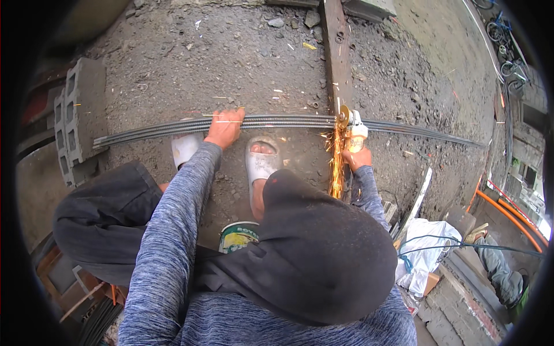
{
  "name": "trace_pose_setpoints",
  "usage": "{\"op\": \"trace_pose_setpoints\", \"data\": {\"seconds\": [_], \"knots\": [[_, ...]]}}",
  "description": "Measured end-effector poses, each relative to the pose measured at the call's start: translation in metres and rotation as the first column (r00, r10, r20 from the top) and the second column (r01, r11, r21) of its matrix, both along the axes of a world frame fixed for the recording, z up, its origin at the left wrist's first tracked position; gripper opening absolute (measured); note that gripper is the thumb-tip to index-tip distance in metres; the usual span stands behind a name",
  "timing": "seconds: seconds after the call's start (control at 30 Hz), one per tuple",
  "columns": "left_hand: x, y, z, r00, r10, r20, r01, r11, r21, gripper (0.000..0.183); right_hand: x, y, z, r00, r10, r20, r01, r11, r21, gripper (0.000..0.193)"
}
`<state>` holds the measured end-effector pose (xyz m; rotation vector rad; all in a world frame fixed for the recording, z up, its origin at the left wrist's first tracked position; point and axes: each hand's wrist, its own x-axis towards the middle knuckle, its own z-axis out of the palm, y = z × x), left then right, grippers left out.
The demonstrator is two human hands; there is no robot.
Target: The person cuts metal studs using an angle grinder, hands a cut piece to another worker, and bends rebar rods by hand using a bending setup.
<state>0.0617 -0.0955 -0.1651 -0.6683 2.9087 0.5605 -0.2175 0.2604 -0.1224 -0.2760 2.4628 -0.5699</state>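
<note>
A bundle of several steel rebars (288, 120) runs crosswise in front of me, across a wooden beam (337, 63). My left hand (225, 127) is closed around the bundle, left of the middle. In my right hand (358, 158) is an angle grinder (355, 134), gripped by its body. Its cutting disc (344, 117) meets the bars over the beam. Orange sparks (336, 164) stream from the disc toward me, and a few streaks fly near my left hand. My right fingers are partly hidden behind the tool.
Concrete hollow blocks (75, 118) stand by the bars' left end. A green-and-white bucket (238, 235) sits between my legs, behind my sandalled foot (262, 161). At right lie a white sack (421, 245) and a dark green rope (496, 247); another person's leg (501, 271) shows beyond.
</note>
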Motion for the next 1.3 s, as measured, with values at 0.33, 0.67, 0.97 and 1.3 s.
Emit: {"op": "trace_pose_setpoints", "data": {"seconds": [0.33, 0.67, 0.97, 1.3], "knots": [[-0.003, 0.0, 0.004, 0.997, 0.008, 0.072, -0.01, 1.0, 0.024, 0.024, -0.005, 0.005, -0.009, 0.996, 0.059, -0.073, -0.062, 0.997, -0.04, 0.046], [0.0, -0.003, 0.006, 0.995, -0.004, 0.101, -0.001, 0.999, 0.047, 0.018, 0.02, 0.017, 0.012, 0.998, 0.062, -0.026, -0.06, 0.997, 0.053, 0.042], [0.001, -0.005, -0.002, 0.997, -0.021, 0.07, 0.02, 0.999, 0.025, 0.022, 0.027, 0.025, 0.009, 0.995, 0.049, -0.082, -0.049, 0.999, 0.009, 0.041], [-0.003, -0.004, 0.003, 0.996, -0.008, 0.084, 0.003, 0.998, 0.059, 0.022, 0.029, 0.037, -0.001, 1.0, -0.011, -0.02, 0.012, 1.0, 0.027, 0.055]]}}
